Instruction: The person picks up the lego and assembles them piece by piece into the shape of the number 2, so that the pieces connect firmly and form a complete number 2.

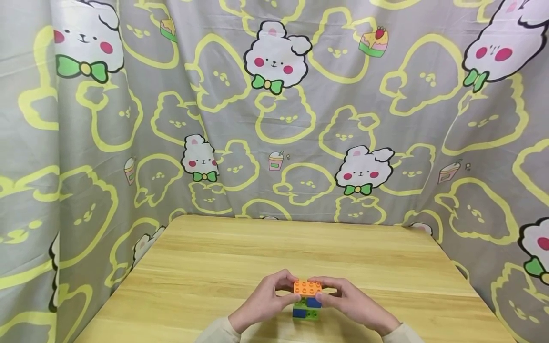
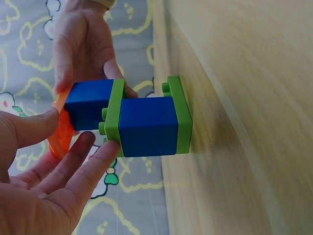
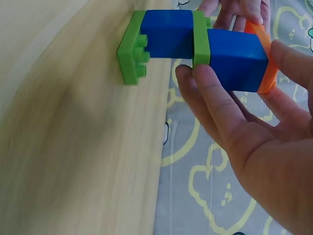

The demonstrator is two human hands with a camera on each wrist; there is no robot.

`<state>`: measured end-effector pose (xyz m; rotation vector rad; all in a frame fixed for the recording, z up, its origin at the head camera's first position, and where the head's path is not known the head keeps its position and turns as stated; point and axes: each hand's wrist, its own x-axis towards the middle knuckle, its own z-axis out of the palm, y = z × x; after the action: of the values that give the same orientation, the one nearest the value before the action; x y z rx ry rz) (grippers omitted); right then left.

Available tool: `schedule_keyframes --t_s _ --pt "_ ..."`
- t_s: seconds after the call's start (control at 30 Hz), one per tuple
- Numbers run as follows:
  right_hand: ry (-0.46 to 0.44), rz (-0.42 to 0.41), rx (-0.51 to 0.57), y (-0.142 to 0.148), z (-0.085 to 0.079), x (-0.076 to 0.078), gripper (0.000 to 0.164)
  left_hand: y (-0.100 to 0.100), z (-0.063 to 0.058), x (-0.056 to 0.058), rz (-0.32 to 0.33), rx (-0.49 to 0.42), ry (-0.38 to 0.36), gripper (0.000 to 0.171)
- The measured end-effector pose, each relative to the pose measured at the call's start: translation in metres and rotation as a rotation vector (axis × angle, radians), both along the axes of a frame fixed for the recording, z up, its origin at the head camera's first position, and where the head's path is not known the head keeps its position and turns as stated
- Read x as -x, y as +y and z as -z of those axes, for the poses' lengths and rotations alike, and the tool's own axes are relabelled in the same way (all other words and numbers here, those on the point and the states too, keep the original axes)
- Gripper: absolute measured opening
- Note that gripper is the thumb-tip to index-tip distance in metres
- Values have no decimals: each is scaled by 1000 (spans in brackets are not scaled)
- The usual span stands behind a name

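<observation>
A stack of toy building blocks stands on the table in front of me. From the bottom up come a green plate [image 3: 128,54], a blue block [image 2: 148,126] at its left end, a second green plate [image 2: 115,117], another blue block [image 3: 237,59] at the right end, and a studded orange plate [image 1: 307,288] on top. My left hand [image 1: 268,296] pinches the orange plate's left end, thumb at the near side. At its other end my right hand [image 1: 357,301] grips, the thumb by the upper blue block. Fingertips of both hands reach the upper green plate in the wrist views.
The wood-grain table [image 1: 240,247] spreads out behind and to both sides of the stack. A grey curtain [image 1: 283,190] with yellow outlines and white cartoon rabbits hangs around its back and sides.
</observation>
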<state>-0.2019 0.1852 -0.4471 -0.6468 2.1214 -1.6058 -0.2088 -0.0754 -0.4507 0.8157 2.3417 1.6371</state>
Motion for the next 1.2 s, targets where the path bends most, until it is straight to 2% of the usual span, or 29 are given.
schedule_keyframes --t_s 0.17,0.4,0.5,0.7,0.97,1.2 --pt "-4 6 -4 0 2 -2 48 0 2 -1 6 -36 -51 21" --pt "130 46 -127 0 2 -4 52 0 3 -2 18 -46 -57 31" --pt "156 55 -137 1 1 -4 52 0 2 -2 19 -46 -49 38" --pt "162 46 -108 6 0 -2 51 -4 0 -2 16 -34 -38 31" --pt "133 13 -66 12 -3 0 31 -6 -1 -1 39 -19 -36 24" --pt "96 5 -29 15 -1 1 29 -5 -2 -3 34 -3 -14 22"
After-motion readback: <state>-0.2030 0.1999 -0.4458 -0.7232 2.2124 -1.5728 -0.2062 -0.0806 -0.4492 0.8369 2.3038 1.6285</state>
